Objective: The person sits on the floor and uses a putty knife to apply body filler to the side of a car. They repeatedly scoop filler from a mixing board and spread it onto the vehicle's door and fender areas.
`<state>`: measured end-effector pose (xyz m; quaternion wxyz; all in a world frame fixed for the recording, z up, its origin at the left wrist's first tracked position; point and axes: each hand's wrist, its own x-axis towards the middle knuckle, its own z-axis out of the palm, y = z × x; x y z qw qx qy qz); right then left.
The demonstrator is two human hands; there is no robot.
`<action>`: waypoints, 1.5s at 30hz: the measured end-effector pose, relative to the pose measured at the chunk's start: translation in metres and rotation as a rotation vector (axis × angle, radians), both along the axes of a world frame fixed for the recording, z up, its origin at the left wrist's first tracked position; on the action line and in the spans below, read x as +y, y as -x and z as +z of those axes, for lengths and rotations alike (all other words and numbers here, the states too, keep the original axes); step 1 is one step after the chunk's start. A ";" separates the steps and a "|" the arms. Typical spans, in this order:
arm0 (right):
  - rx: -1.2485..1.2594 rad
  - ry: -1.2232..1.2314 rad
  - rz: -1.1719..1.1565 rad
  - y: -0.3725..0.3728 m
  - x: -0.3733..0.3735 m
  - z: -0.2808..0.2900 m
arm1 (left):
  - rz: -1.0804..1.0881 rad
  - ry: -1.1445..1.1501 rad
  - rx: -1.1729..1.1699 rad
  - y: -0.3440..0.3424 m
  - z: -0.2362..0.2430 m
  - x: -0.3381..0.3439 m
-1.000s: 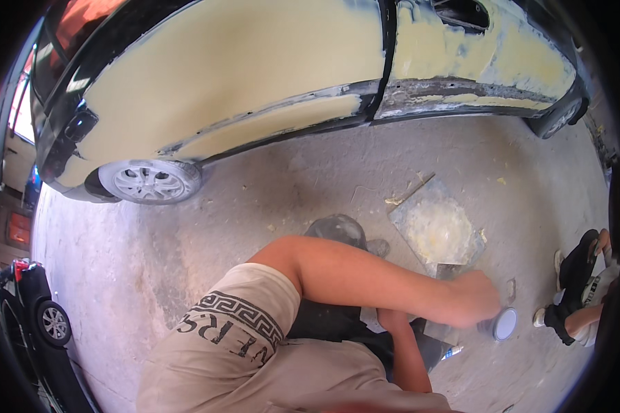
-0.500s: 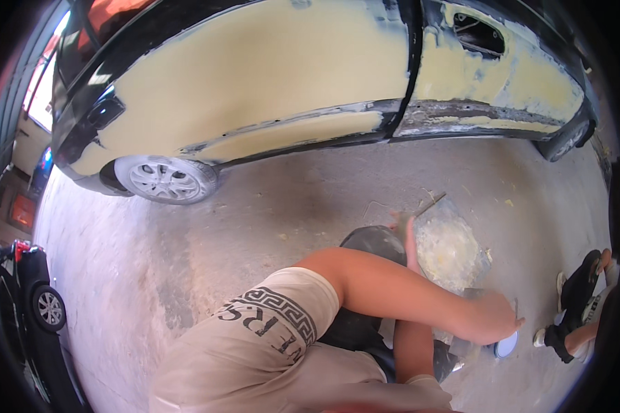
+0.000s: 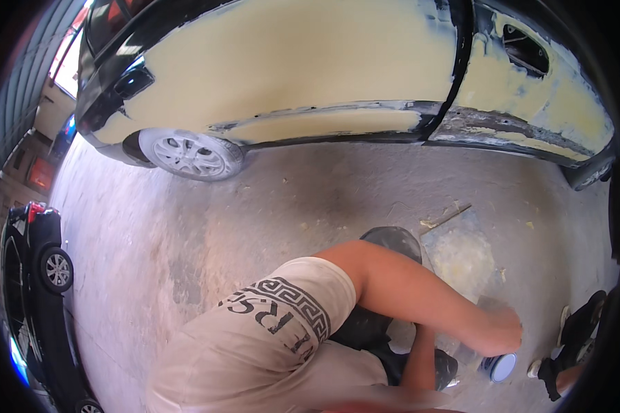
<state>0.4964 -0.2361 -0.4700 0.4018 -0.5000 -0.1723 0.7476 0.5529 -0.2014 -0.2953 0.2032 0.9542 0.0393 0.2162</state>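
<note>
My left arm stretches across to the right, and my left hand [image 3: 497, 333] is low beside a round can [image 3: 504, 367] with a pale blue-white top. The hand looks curled with its fingers underneath, and a blurred greyish-brown flat piece [image 3: 497, 307] shows at its far side. My right forearm [image 3: 420, 361] passes beneath the left arm, which hides the right hand. Just beyond the left forearm, a sheet [image 3: 430, 242] lies on the floor, bearing a pale yellow smeared patch of paste [image 3: 463, 259]. A thin stick [image 3: 450, 216] rests along its far edge.
A black car [image 3: 272, 72] with yellowish filler over its doors and a whitened front wheel [image 3: 191, 155] stands ahead. Another dark car [image 3: 38, 275] is at the left. At the far right are a person's legs [image 3: 580, 327]. My dark-clad knee [image 3: 391, 241] sits beside the sheet.
The whole view has shifted, so the car and sheet appear farther right. My right hand, seen earlier at the sheet's left edge, has drawn back out of sight. The left hand stays near the can.
</note>
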 end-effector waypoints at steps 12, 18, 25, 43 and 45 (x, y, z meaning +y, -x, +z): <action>0.115 -0.373 -0.716 -0.177 -0.080 0.026 | 0.016 0.310 0.057 0.017 0.050 0.005; 0.573 -0.695 -0.851 -0.206 -0.080 0.062 | 0.105 0.376 0.140 0.023 0.035 0.016; 0.675 -0.794 -0.900 -0.188 -0.061 0.117 | 0.245 0.598 0.353 0.008 0.049 0.031; -0.391 -0.559 -0.757 -0.126 -0.100 0.140 | 0.427 0.594 -0.170 -0.045 -0.003 0.056; -0.726 -0.635 -0.735 -0.118 -0.101 0.114 | 0.415 0.632 -0.085 -0.039 0.004 0.049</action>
